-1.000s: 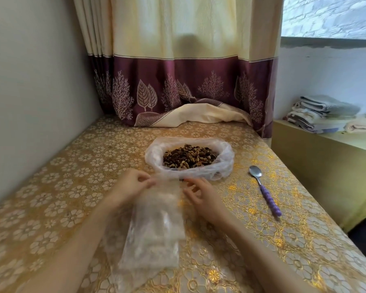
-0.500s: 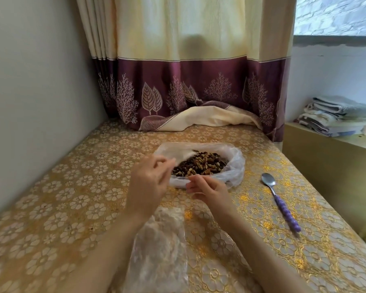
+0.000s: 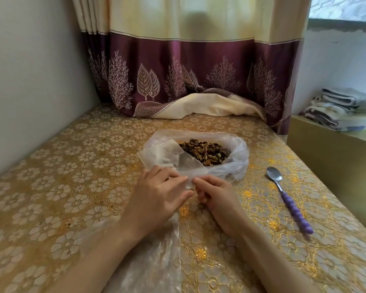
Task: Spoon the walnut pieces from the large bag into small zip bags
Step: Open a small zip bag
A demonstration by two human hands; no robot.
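- Clear plastic is what I have between my fingers: one small zip bag, lifted so that it stands in front of the large bag and partly covers its near left side.
- My left hand and right hand meet at the small bag's lower edge, fingertips curled in and pinching it, it seems to part the mouth; whether it is open yet I cannot tell.
- Walnut pieces all lie in the large bag, which sits open near the middle of the table, a little toward the far edge.
- Nothing has been spooned, as far as I can judge: the small bag looks empty, and the spoon with its purple handle lies untouched by the right edge, well apart from my hands.
- More clear bags lie flat at the near edge under my left forearm, so the whole filling is left to do.
- Behind the large bag a curtain hangs onto the far edge; folded towels are on a ledge off to the right. Neither blocks the way.
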